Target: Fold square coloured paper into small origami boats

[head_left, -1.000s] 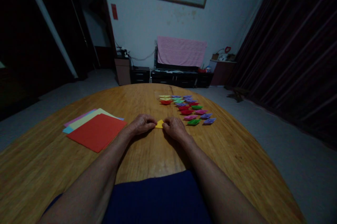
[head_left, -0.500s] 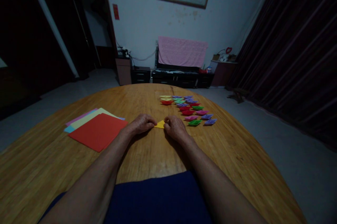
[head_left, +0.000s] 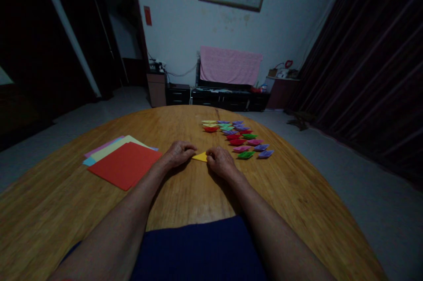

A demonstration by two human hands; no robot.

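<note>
A small folded piece of yellow paper point(head_left: 200, 157), roughly triangular, lies on the wooden table between my hands. My right hand point(head_left: 220, 161) pinches its right end, and the fingers hide that part. At the paper's left tip is my left hand point(head_left: 180, 154), its fingers bent and close together around the corner. Several folded paper boats point(head_left: 237, 142) in red, green, pink, purple and yellow stand in rows just beyond my right hand. Left of my left forearm lies a fanned stack of paper sheets with a red sheet point(head_left: 124, 164) on top.
The round wooden table point(head_left: 284, 210) curves away on all sides. Beyond its far edge stand a low black cabinet point(head_left: 218, 98) and a screen draped with a pink cloth point(head_left: 230, 65). Dark curtains point(head_left: 360, 61) hang at the right.
My left fingers have lifted and straightened slightly at the paper's left tip. My right hand keeps its pinch, and the whole view has shifted a little.
</note>
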